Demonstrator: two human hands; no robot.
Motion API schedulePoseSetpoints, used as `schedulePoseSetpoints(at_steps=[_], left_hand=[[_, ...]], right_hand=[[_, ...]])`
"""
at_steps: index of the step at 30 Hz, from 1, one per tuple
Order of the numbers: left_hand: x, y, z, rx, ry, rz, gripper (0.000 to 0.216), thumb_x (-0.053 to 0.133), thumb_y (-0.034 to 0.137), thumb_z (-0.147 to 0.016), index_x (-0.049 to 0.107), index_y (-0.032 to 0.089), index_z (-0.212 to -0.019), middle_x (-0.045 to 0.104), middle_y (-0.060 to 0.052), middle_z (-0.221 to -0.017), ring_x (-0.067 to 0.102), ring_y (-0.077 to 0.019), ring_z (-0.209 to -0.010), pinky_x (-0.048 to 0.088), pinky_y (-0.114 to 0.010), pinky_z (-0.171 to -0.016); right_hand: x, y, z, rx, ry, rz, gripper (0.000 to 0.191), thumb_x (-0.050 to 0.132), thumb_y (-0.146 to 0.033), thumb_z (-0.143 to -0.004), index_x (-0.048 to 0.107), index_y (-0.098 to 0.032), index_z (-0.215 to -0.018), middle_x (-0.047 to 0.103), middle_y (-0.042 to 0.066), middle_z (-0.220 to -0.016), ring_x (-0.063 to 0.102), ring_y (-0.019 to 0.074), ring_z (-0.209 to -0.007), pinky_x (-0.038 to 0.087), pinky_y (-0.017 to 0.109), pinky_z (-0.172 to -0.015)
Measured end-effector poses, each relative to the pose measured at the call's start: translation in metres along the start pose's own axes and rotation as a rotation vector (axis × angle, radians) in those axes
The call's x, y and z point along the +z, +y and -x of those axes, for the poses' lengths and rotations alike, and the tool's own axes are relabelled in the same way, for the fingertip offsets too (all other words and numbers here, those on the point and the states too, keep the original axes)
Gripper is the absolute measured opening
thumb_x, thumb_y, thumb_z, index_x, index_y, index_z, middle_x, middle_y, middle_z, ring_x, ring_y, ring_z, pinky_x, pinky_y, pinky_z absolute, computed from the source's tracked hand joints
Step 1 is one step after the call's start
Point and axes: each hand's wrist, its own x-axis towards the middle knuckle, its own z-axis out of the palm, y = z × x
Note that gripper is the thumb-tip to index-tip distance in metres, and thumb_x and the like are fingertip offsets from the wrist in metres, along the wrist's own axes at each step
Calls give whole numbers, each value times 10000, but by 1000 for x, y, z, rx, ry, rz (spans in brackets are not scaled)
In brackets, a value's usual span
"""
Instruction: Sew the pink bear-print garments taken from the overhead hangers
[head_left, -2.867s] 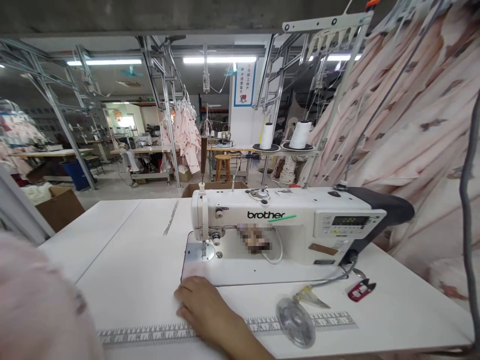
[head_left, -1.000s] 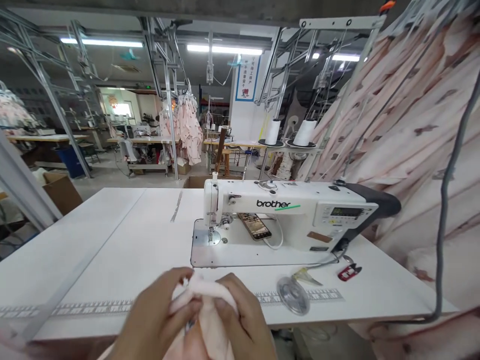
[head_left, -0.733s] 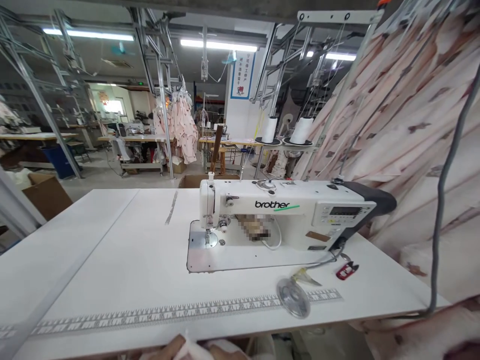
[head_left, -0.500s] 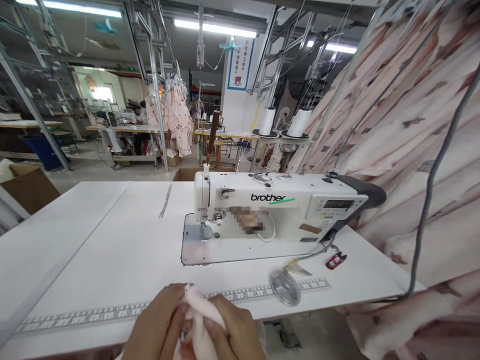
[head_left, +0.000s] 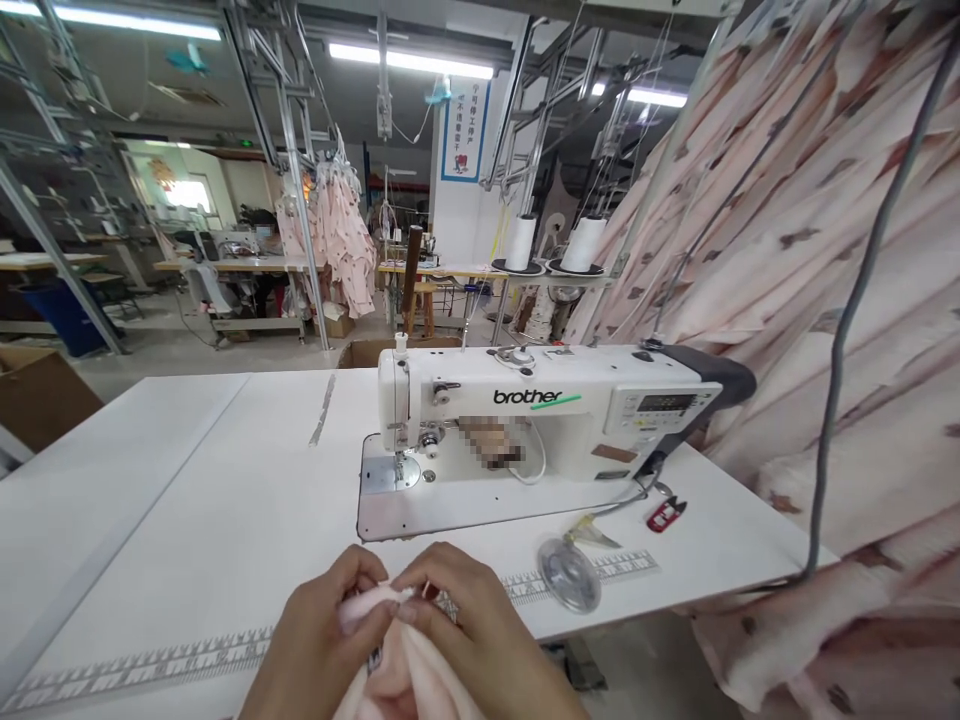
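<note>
My left hand [head_left: 319, 640] and my right hand [head_left: 480, 635] meet at the bottom centre, over the near edge of the white sewing table [head_left: 187, 500]. Both pinch the top of a bunched pale pink fabric piece [head_left: 401, 665] between thumb and fingers. The fabric hangs down between my wrists and out of the picture. A white Brother sewing machine [head_left: 540, 420] stands beyond my hands, its needle area [head_left: 396, 465] a little left of them.
A printed ruler strip [head_left: 172, 655] runs along the table's near edge. A clear round dish [head_left: 568, 575] and red thread snips [head_left: 664, 514] lie right of my hands. Pink printed cloth [head_left: 825, 270] hangs on the right, with a grey cable [head_left: 847, 330] before it. Thread cones [head_left: 581, 243] stand behind the machine.
At first only my right hand lay flat by the machine. Since then both hands have gathered the pink fabric, dipped below the table edge, and risen again to pinch it higher.
</note>
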Motion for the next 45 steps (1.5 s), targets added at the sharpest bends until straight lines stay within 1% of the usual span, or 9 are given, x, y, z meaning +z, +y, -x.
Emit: schedulePoseSetpoints(at_steps=[8, 13, 19, 25, 30, 34, 37, 41, 45], left_hand=[[-1, -20, 0, 378, -100, -171, 234, 409, 323, -870, 636, 279, -903, 589, 24, -752, 569, -76, -619, 399, -140, -539], [0, -26, 2, 596, 14, -226, 253, 362, 231, -894, 607, 261, -949, 553, 0, -752, 536, -71, -568, 396, -147, -513], [9, -30, 10, 613, 197, -144, 194, 413, 213, -868, 598, 265, -899, 590, -15, -908, 521, -62, -555, 406, -136, -477], [18, -26, 14, 503, 122, 119, 213, 364, 284, -884, 569, 235, -858, 639, -15, -875, 612, -104, -733, 489, -157, -660], [10, -27, 14, 278, 118, 124, 236, 367, 343, -873, 564, 220, -831, 631, -32, -873, 607, -135, -786, 500, -194, -705], [-1, -29, 15, 232, 226, 19, 208, 392, 362, -861, 556, 233, -857, 630, -12, -896, 608, -128, -805, 489, -176, -687], [-3, -32, 11, 178, 290, -102, 185, 396, 339, -856, 555, 245, -867, 640, 18, -874, 615, -110, -747, 479, -169, -636], [1, -29, -5, 318, 332, -273, 239, 338, 290, -871, 562, 248, -943, 657, 21, -902, 624, -110, -731, 474, -189, -609], [-8, 6, -30, 451, 444, -268, 307, 349, 292, -868, 563, 212, -1072, 642, -25, -949, 609, -137, -838, 463, -203, -661]], right_hand=[[-1, 24, -11, 334, -212, -437, 143, 559, -291, -764, 481, -179, -723, 449, -86, -475, 404, 64, -400, 307, 155, -379], [-3, 29, -28, 392, -332, -636, 198, 670, -286, -614, 531, -145, -632, 529, -44, -445, 387, 44, -323, 300, 125, -302], [15, 39, -28, 588, -436, -845, 95, 587, -234, -585, 564, -157, -634, 470, -63, -359, 324, 61, -250, 228, 137, -228], [39, 52, -21, 755, -408, -1076, 125, 567, -178, -433, 459, -148, -490, 383, -81, -368, 294, 18, -332, 222, 124, -330], [35, 40, -18, 571, -298, -1079, 204, 667, -244, -575, 496, -135, -597, 455, -51, -520, 390, 38, -452, 314, 144, -457], [25, 22, -5, 283, -46, -703, 374, 532, -538, -782, 517, -177, -878, 532, -21, -679, 420, 68, -455, 300, 180, -423], [30, 9, 8, 211, 73, -328, 269, 609, -438, -744, 529, -198, -837, 537, -23, -695, 461, 103, -561, 325, 202, -498], [43, -2, 5, 222, 145, -148, 106, 602, -265, -743, 544, -209, -812, 545, -41, -687, 477, 118, -619, 346, 212, -565], [26, -12, -27, 65, 215, -218, 162, 428, -298, -874, 557, -198, -881, 568, -22, -750, 517, 135, -707, 382, 227, -646]])
